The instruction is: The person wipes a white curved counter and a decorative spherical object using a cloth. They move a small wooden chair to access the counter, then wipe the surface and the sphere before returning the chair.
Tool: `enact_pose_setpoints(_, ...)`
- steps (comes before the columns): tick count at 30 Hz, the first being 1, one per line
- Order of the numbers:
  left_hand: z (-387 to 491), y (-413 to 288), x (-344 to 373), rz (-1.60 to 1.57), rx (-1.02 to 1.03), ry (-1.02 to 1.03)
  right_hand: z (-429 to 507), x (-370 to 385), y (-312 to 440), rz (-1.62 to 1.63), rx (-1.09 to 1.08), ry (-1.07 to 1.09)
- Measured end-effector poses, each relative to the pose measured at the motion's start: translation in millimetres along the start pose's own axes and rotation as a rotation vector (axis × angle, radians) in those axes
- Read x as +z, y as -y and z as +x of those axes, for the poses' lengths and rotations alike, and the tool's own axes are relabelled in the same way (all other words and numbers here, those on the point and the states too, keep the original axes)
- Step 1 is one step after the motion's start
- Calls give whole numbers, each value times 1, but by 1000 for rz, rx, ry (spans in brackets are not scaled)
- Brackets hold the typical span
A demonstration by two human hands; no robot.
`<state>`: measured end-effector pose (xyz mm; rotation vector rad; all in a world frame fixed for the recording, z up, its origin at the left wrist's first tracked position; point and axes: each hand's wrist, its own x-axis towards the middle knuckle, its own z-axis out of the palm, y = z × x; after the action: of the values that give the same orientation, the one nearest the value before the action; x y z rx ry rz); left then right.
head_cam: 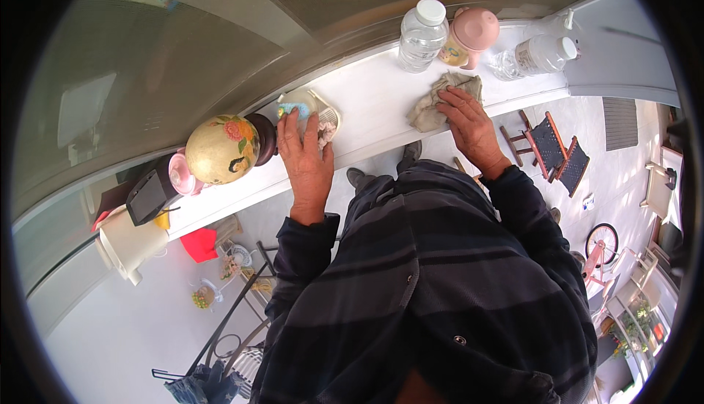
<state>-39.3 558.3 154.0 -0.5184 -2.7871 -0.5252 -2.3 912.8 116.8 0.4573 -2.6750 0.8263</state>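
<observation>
My right hand [470,121] rests on a crumpled grey-beige cloth [426,111] on the white window sill [374,110]; whether its fingers grip the cloth is unclear. My left hand [306,165] reaches over a small pale plastic basket [330,112], its fingers at a light blue item [294,109] and a pinkish scrunchie-like thing [326,133]. Left of that hand, a round cream ornament with painted flowers [223,149] touches a dark round stand [267,139]. Beyond the cloth are an upright clear bottle with a white cap [422,35] and a pink-lidded cup [474,33].
Another clear bottle [533,57] lies at the sill's right end. A pink container [184,174], a dark framed object [147,198] and a cream pitcher-like container [132,236] are at the left. Window glass [181,57] borders the sill. Folding stools [550,148] stand on the floor.
</observation>
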Motion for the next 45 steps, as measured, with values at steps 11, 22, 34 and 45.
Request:
enact_pose_setpoints(11,67,-68,-14,-302,-3,65,1,5,-9,26,75,-51)
enact_pose_setpoints(22,151,-135,58,-966,-144,83,-5,8,-11,34,49,-59)
enact_pose_setpoints(34,98,-82,8,-883,-330,-3,6,31,27,107,-81,47)
enact_pose_setpoints(45,72,-41,-4,-828,-379,-79,76,58,21,139,-182,196)
